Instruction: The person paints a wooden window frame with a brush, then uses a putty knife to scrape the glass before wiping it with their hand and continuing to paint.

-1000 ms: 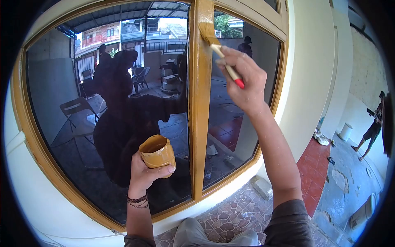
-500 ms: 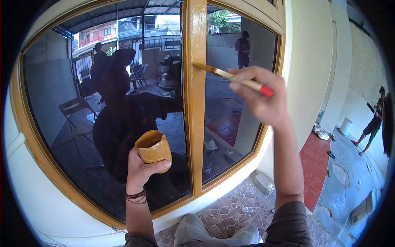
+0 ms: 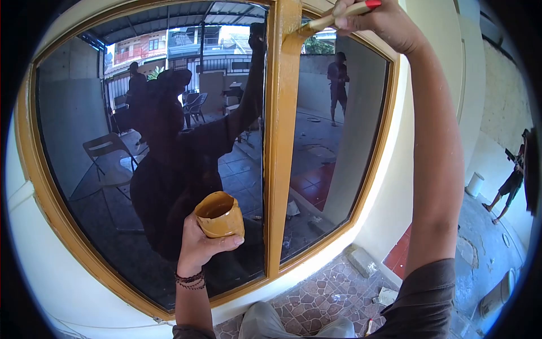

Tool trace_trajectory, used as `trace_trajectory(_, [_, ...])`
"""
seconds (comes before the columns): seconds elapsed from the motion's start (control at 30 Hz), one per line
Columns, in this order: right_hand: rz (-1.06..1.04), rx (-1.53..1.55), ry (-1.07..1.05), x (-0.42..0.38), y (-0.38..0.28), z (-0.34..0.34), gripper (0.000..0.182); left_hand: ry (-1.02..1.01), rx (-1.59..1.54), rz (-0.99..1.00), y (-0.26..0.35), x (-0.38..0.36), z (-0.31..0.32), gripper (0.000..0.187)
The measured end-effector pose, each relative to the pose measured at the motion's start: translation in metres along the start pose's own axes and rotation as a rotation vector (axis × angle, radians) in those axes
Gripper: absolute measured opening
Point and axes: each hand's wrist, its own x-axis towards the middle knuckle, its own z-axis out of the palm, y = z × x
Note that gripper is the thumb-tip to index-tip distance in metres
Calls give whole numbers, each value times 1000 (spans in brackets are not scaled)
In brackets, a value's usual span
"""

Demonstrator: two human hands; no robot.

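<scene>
My left hand (image 3: 199,244) is wrapped round a cup of yellow-brown paint (image 3: 221,219), its open top tilted toward me in front of the dark window glass (image 3: 186,169). Raised high at the top, my right hand (image 3: 372,24) grips a paintbrush (image 3: 322,22) by its pale handle with a red end. The bristles press against the upper part of the yellow-brown window post (image 3: 280,141), which stands upright between two panes. Paint covers the outside of the cup too.
A stone block (image 3: 361,261) lies on the patterned paving (image 3: 313,299) below the window. Further right are a white bucket (image 3: 475,184), a large grey bucket (image 3: 498,294) and a person (image 3: 511,183) standing by the wall. Another brush (image 3: 369,326) lies near my knee.
My right hand has moved up with the paintbrush, from the post's middle height to near its top. My left hand with the paint cup sits slightly lower and further right in view.
</scene>
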Motion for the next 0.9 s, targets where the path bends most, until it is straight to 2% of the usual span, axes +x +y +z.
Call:
trace_trajectory(0.33, [-100, 6, 259, 3, -19, -12, 14, -11, 39, 4, -6, -1, -5, 71])
trace_trajectory(0.5, [-150, -88, 471, -34, -50, 29, 21, -22, 10, 4, -2, 0, -5, 71])
trace_trajectory(0.53, [-161, -86, 356, -34, -48, 28, 23, -37, 12, -1, -2, 0, -5, 71])
trace_trajectory(0.7, [3, 37, 333, -41, -54, 55, 23, -31, -15, 22, -4, 1, -5, 71])
trace_trajectory(0.77, [64, -16, 143, -39, -56, 56, 24, -34, -30, 30, -5, 0, -6, 71])
trace_trajectory(0.9, [25, -111, 46, -27, -56, 67, 26, -37, -25, 36, -5, 0, -7, 72])
